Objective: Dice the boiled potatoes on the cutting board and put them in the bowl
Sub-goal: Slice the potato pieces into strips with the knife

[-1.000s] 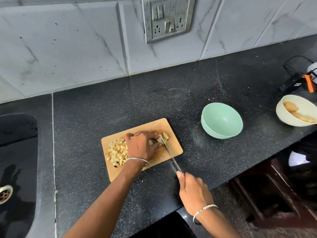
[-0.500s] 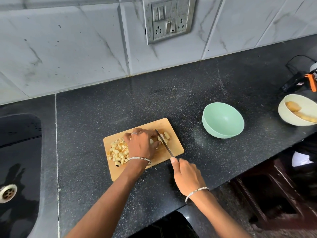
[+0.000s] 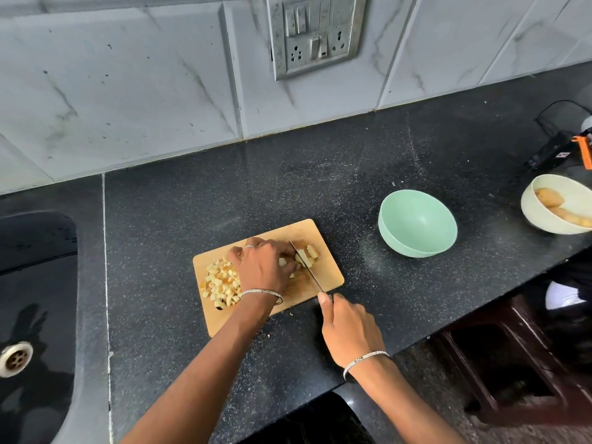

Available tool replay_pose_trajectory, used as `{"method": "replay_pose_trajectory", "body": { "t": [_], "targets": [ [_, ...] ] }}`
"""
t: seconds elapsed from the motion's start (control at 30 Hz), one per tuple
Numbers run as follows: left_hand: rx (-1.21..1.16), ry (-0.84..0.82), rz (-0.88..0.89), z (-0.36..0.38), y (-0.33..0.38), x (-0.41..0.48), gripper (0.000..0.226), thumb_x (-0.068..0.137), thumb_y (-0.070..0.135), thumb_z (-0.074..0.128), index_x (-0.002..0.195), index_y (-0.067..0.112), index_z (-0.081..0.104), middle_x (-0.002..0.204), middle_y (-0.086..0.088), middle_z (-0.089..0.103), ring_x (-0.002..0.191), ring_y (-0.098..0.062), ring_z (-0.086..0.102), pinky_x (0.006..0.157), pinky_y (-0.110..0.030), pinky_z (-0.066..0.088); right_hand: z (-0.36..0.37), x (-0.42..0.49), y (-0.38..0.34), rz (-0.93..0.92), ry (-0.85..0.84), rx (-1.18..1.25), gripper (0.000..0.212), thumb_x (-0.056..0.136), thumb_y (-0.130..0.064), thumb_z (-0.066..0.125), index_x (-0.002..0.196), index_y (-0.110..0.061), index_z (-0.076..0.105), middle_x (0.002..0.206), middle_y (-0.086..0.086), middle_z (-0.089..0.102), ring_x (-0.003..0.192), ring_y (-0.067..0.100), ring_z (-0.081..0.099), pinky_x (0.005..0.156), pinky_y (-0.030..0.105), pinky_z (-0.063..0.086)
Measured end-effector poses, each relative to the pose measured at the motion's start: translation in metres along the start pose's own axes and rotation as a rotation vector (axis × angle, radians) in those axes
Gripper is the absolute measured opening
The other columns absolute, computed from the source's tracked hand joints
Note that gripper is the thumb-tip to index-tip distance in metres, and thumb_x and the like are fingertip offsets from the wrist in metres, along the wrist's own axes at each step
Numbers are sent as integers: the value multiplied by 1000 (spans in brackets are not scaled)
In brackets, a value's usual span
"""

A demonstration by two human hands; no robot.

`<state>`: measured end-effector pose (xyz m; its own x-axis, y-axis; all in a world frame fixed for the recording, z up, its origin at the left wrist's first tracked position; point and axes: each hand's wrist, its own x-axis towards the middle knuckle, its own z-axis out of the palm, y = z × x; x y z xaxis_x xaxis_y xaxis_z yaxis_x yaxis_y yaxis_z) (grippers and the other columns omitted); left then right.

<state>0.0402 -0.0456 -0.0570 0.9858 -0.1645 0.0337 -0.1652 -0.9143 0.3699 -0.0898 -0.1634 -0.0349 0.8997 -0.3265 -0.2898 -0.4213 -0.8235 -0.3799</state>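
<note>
Left hand [image 3: 262, 267]: fingers curled, pinning potato strips [image 3: 311, 252] under the fingertips on the cutting board [image 3: 330, 277]. Bangle at the wrist, ring on one finger.

Right hand [image 3: 349, 331]: closed round the handle of the knife [image 3: 309, 270], one finger stretched toward the blade; the handle is hidden in the fist. The blade slants away from this hand, edge down among the strips, just beside the left fingertips.

Diced potato [image 3: 221, 283]: heap on the board, on the outer side of the left hand, partly under it.

Green bowl [image 3: 403, 245]: on the countertop [image 3: 320, 174], beyond and outward of the right hand, well apart from the board.

Cream bowl [image 3: 538, 219]: further out the same way, holding whole potatoes [image 3: 549, 197].

Sink [image 3: 38, 283]: outward of the left forearm.
</note>
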Motion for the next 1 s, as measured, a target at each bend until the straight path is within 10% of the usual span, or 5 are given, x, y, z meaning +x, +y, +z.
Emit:
{"method": "replay_pose_trajectory", "body": {
  "t": [0.73,1.0],
  "targets": [
    [-57,-41,15,-5,-4,6,32,77,45,74,108,46,68,111,17,66,114,-17,46,85,-40,20,3,-29,12,78,-90,-73,50,103,-51,20,105,-18,58,106,11,66,101,35,63,79,41,47],
    [23,-54,28,-8,2,6,6,77,35,66,81,35,71,97,13,63,102,-17,49,87,-44,24,-12,-7,19,51,17,-25,51,101,-56,18,95,-20,55,99,14,67,96,39,62,77,45,48]
  ]
}}
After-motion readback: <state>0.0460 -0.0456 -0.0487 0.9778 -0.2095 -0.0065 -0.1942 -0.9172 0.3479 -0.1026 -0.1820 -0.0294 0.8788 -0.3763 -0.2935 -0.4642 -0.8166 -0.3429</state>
